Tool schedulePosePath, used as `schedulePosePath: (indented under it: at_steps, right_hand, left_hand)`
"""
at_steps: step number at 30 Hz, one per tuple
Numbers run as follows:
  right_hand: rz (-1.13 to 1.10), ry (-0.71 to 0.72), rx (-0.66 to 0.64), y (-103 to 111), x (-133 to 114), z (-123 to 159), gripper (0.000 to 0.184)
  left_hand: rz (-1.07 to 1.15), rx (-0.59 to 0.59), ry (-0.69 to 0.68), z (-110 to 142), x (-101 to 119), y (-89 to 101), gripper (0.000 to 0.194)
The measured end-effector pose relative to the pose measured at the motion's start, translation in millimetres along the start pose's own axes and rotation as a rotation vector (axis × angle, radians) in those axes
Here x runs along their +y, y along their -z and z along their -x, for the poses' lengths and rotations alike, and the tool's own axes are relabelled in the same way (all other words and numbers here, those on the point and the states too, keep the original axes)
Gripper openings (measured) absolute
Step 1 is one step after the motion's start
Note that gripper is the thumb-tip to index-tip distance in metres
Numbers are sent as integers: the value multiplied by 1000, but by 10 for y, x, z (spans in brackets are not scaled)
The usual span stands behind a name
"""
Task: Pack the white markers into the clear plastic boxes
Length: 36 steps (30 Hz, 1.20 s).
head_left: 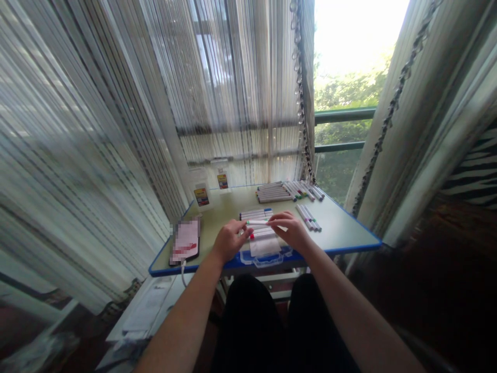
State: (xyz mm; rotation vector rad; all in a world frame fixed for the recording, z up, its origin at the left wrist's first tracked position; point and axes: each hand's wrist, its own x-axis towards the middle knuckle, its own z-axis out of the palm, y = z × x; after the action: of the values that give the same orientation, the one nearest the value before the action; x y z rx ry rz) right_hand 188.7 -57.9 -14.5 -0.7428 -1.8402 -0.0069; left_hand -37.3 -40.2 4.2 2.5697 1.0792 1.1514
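A white marker with a green end (pixel 257 223) lies level between my two hands. My left hand (pixel 230 240) has its fingers closed at the green end, and my right hand (pixel 290 230) pinches the other end. Right below them is a clear plastic case (pixel 267 261) with a handle at the table's front edge. Several white markers lie in it side by side, one with a red end (pixel 252 236) and one with a blue end (pixel 267 210). My fingers hide part of this row.
Several loose markers (pixel 275 192) lie in a pile at the back of the blue-edged table (pixel 341 228). A few more markers (pixel 308 217) lie to the right. A phone (pixel 185 241) with a white cable is at left. Two clear labelled cases (pixel 201 196) stand near the curtain.
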Motion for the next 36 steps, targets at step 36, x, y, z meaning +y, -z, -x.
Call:
schedulePosePath:
  at_steps: [36]
  right_hand:
    - [-734, -601, 149, 66, -196, -198, 27]
  left_hand:
    - [436, -54, 154, 33, 99, 20, 29]
